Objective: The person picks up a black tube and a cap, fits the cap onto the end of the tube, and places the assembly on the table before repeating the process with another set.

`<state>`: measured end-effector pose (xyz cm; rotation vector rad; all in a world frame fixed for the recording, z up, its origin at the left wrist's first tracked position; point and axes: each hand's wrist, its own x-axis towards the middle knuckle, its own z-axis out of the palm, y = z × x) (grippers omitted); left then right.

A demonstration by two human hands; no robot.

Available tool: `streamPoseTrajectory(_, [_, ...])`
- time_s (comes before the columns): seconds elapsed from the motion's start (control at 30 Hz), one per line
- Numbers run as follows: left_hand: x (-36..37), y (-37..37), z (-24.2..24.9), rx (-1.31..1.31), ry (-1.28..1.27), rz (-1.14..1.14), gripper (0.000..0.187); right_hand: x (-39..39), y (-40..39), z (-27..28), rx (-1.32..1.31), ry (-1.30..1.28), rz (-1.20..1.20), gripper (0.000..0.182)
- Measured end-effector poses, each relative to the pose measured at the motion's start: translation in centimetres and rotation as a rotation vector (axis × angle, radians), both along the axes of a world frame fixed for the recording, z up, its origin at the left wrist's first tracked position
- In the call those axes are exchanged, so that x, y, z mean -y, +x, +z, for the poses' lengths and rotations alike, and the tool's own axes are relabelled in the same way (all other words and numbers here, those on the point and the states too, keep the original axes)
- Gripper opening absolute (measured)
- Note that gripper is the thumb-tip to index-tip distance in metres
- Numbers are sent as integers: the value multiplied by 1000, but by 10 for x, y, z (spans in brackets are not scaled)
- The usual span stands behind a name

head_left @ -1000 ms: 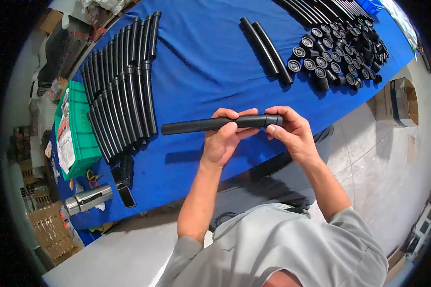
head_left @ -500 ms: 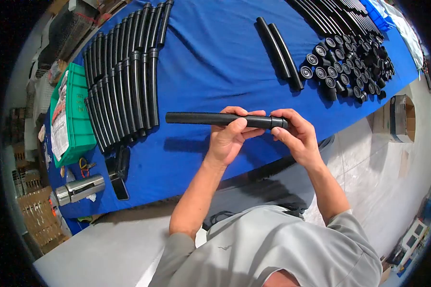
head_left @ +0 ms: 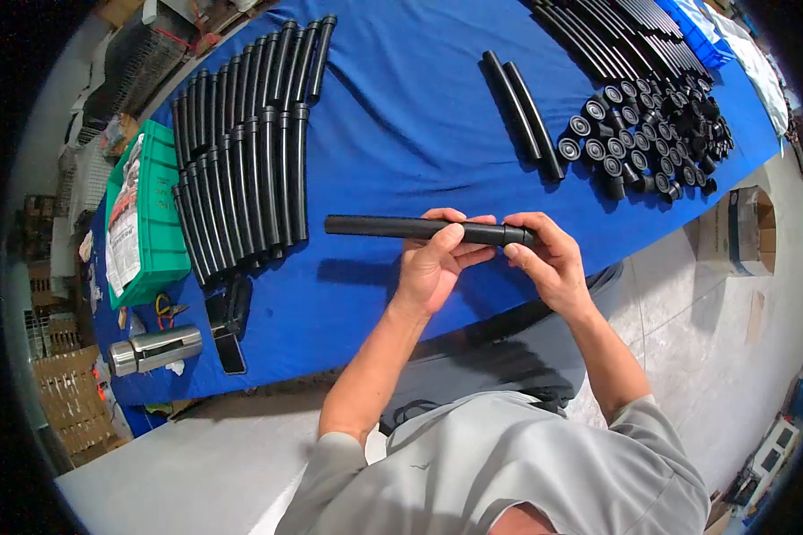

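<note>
A black plastic tube (head_left: pixel 370 226) lies level across both hands above the blue cloth. My left hand (head_left: pixel 433 263) is closed around its middle, thumb on top and fingers behind. At the tube's right end sits a black end cap (head_left: pixel 516 235), pinched between the thumb and fingers of my right hand (head_left: pixel 551 263). Beyond my right hand are two loose tubes (head_left: pixel 513 111) and a pile of black caps (head_left: pixel 638 143). To the left, several capped tubes (head_left: pixel 268 178) lie side by side in two rows.
A green crate (head_left: pixel 159 209) with printed paper stands on the left of the blue-covered table (head_left: pixel 401 134). Near it are pliers (head_left: pixel 165 310), a steel flask (head_left: pixel 156 349) and a phone (head_left: pixel 229 352). More thin tubes (head_left: pixel 598 40) lie at the back right. A cardboard box (head_left: pixel 745 232) is on the floor.
The view has shifted slightly, so the table items appear a little lower and further right. Both hands keep their hold on the tube and its cap.
</note>
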<state>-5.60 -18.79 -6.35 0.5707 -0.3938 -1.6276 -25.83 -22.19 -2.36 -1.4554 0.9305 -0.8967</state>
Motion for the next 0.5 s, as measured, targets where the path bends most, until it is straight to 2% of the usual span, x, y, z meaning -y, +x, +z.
streamPoseTrajectory(0.17, [6,0,11,82,-28,23,32,-1,0,0,185,241,-33,36])
streamPoseTrajectory(0.27, [18,13,17,76,-43,-53,39,2,-5,-5,208,215,-60,38])
streamPoseTrajectory(0.3, [24,18,18,66,-42,-92,41,2,-5,-4,157,144,-56,37])
streamPoseTrajectory(0.43, [49,16,7,140,-122,-128,26,9,-5,6,-138,-139,-47,37])
streamPoseTrajectory(0.5, [48,7,8,97,-81,-105,20,14,-8,15,-295,-260,-40,37])
